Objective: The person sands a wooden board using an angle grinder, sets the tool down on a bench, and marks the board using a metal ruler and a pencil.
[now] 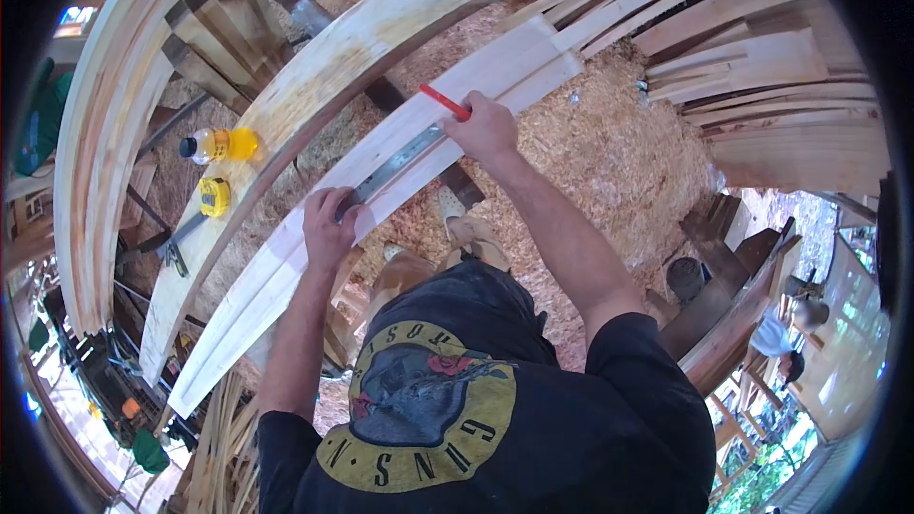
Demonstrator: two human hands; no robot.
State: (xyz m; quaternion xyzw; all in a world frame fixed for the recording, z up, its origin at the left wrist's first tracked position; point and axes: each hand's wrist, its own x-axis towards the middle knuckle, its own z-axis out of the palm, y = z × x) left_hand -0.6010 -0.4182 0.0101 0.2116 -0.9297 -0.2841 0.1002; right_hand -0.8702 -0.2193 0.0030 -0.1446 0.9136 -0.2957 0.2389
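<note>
A long pale wooden plank (249, 300) lies diagonally in front of my body, with a lengthwise line or step along it. On it rests a flat metal ruler (402, 160), lined up with the plank's length. My left hand (328, 227) is at the ruler's lower left end, fingers curled on it and thumb against the near side. Farther up the plank, my right hand (484, 133) grips a red carpenter's pencil (444, 101), which points up and left. That hand also sits at the ruler's other end; the fingertips are partly hidden.
Beyond the plank lies a thick curved timber (371, 29), carrying a bottle of yellow liquid (221, 145) and a yellow tape measure (215, 196). Wood shavings (609, 171) cover the floor. Stacked boards (762, 86) stand at the right; another person (776, 335) is far right.
</note>
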